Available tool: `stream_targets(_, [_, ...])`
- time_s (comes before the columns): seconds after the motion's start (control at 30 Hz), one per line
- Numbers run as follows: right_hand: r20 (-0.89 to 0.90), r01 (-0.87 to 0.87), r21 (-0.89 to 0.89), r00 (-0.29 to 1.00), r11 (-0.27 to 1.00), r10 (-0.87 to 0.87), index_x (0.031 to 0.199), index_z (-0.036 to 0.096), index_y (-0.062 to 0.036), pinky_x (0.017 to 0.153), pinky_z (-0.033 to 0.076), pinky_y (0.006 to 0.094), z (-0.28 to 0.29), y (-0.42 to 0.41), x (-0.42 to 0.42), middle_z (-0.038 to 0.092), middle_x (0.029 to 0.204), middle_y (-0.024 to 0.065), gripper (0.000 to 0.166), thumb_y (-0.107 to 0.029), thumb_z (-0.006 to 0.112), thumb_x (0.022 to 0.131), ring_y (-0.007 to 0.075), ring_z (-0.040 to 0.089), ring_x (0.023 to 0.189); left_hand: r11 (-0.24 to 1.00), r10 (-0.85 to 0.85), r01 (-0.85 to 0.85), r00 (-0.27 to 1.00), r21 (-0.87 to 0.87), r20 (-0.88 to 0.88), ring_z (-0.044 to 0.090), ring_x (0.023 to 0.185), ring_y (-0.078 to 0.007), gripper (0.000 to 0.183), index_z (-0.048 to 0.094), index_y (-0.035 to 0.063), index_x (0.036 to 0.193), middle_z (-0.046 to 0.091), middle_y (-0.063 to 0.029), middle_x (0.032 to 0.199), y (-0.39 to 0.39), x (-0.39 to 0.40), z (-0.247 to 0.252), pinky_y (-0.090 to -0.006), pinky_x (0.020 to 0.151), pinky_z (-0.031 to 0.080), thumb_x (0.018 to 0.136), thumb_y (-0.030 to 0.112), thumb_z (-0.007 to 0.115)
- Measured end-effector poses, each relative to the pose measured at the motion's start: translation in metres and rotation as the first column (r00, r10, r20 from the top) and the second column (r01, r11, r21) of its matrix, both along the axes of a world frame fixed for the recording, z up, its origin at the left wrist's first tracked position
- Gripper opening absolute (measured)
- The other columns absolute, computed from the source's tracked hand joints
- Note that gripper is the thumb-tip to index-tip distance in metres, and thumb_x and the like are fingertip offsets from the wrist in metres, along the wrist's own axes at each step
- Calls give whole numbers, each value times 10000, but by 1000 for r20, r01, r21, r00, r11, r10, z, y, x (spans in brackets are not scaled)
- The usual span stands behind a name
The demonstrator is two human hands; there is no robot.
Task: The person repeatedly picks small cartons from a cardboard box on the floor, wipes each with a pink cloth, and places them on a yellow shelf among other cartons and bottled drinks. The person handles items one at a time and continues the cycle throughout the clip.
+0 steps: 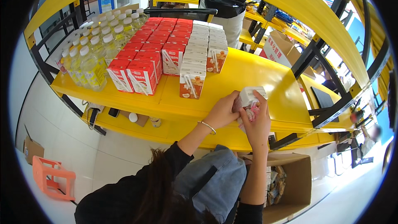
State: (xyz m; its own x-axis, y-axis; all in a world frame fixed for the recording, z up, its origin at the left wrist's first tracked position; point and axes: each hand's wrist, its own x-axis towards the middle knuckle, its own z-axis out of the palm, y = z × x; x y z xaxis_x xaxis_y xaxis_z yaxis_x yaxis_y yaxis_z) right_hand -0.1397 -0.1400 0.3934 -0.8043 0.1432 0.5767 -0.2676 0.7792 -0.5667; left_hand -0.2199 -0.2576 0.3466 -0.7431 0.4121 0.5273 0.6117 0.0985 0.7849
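Between them, my left hand (223, 109) and my right hand (257, 121) grip a small white-topped drink carton (253, 95) with pink printing, held over the front edge of the yellow shelf (161, 105). My fingers cover much of its sides. Left of my hands stand upright rows of white-and-brown drink cartons (192, 82), each front one with a straw on its face. Beside those are rows of red drink cartons (141, 76), also with straws. Farther left, clear bottles with white caps (92, 71) and pale yellow liquid stand in rows.
An open cardboard box (293, 183) with packets inside sits on the floor to my right. Below, the lower shelf (168, 132) holds a phone (113, 112) and a small jar (155, 122). An orange plastic stool (53, 177) is at left. Behind the shelf stands a person (224, 9).
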Motion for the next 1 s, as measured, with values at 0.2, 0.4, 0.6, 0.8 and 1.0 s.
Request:
stream_targets(0.2, [74,-122,-5,990,993,122,1320,441,-100,792,478,363,19,16,17,529,1171,181,553,-77,644,806,321,566,962,998,-61,60,996,19,69,571,1032,-366,622,423,5,1267,570,-235,1132,1,-4,-2,-372,878,458,730,136,707])
stream_targets(0.4, [-344,202,-46,916,978,-206,1059,612,-50,725,473,327,48,44,27,609,1032,114,249,-61,645,813,229,590,911,919,-211,149,968,365,136,554,1105,-254,646,426,10,1282,556,-162,1202,18,-7,2,-331,958,419,748,202,736])
stream_targets(0.6, [-527,178,140,846,974,-79,868,624,-64,679,483,326,64,-11,-18,610,892,70,108,-46,661,768,257,599,780,879,-254,157,953,450,164,550,1081,-218,591,426,15,1276,562,-139,1183,24,-3,0,-318,941,426,772,144,706])
stream_targets(0.8, [-222,115,476,975,872,-7,909,614,-89,829,460,375,35,-27,-26,606,1005,60,157,-95,648,755,269,583,941,929,-223,141,951,342,216,544,1056,-176,437,463,10,1191,578,-118,1109,22,-14,-11,-311,897,448,806,77,660])
stream_targets(1.0, [-101,-148,183,980,972,169,1056,596,-75,931,411,338,43,2,-8,578,1088,105,242,-52,577,816,281,559,1007,841,-336,200,921,503,196,526,1076,-159,500,435,11,1253,556,-100,1151,22,-5,-2,-294,930,427,816,69,670])
